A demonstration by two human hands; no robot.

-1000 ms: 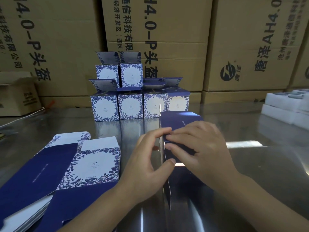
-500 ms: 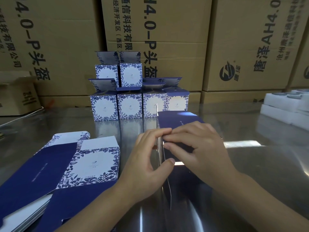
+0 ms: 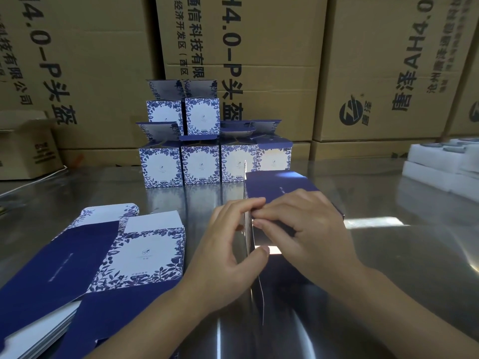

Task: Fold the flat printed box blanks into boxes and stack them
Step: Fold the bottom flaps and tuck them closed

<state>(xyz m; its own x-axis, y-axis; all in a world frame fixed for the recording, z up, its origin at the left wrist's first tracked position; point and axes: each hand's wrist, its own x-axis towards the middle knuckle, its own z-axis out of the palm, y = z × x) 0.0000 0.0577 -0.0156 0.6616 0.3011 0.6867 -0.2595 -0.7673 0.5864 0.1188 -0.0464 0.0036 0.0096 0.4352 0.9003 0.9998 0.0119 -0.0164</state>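
Half-folded blank [image 3: 282, 186] is at table centre, at 12 o'clock of both wrists. It is partly erected: navy panel facing up, one thin side wall standing on edge along its left, near end down on the metal table [image 3: 388, 255].

Left hand [image 3: 228, 247] is curled, thumb and fingertips pinching that upright edge. Right hand [image 3: 308, 229] is curled over the navy panel, fingertips meeting the left's at the same fold. Anything under its palm is hidden.

Handling, as a judgement: thin printed card, very light, stiff across the panels, floppy at the scored creases. The finish looks smooth, so it may slip, and it dents easily. Best held at fold lines and panel edges, not mid-panel.

Look: deep navy with a small line of pale print.

Flat blanks [image 3: 150, 244] are piled at 9 o'clock of the hands, showing navy panels plus white faces with a blue floral border. Finished boxes [image 3: 199, 167] are stacked at 12 o'clock, four below, two on top, top flaps up. Brown cartons [image 3: 272, 60] stand behind them. White foam trays [image 3: 440, 167] sit at 2 o'clock.
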